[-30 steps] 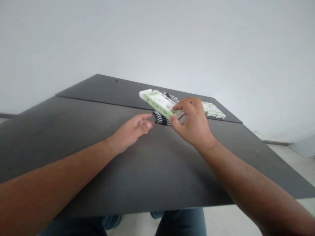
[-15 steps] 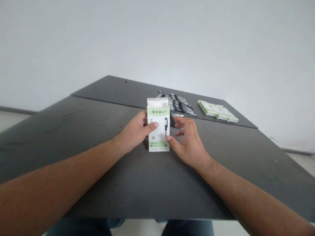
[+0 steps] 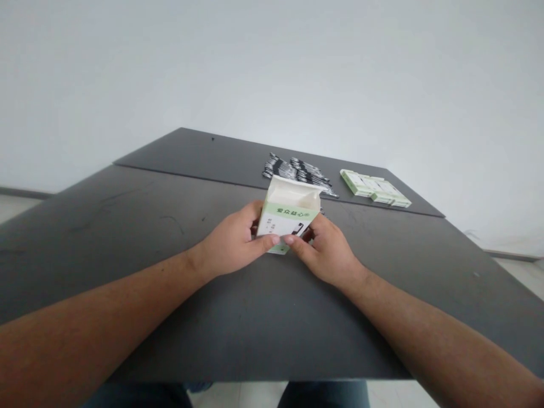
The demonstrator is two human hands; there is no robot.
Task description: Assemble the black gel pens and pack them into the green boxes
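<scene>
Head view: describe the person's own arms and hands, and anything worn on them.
The left hand and right hand are bare: no gloves, rings or watch show, and the forearms have no sleeves. Dark blue trousers show below.

Okay, quick headcount from what we can see: two hands, so a left hand point(image 3: 232, 243) and a right hand point(image 3: 325, 249), and just one white-and-green carton point(image 3: 289, 215) between them. Past that we've got one loose heap of black pens point(image 3: 293, 171), way too many and too bunched up for us to count exactly, plus one group of flat green-and-white packs point(image 3: 374, 188), looks like several, but we can't tell how many. Under it all, two dark tabletop panels point(image 3: 212, 153).
</scene>
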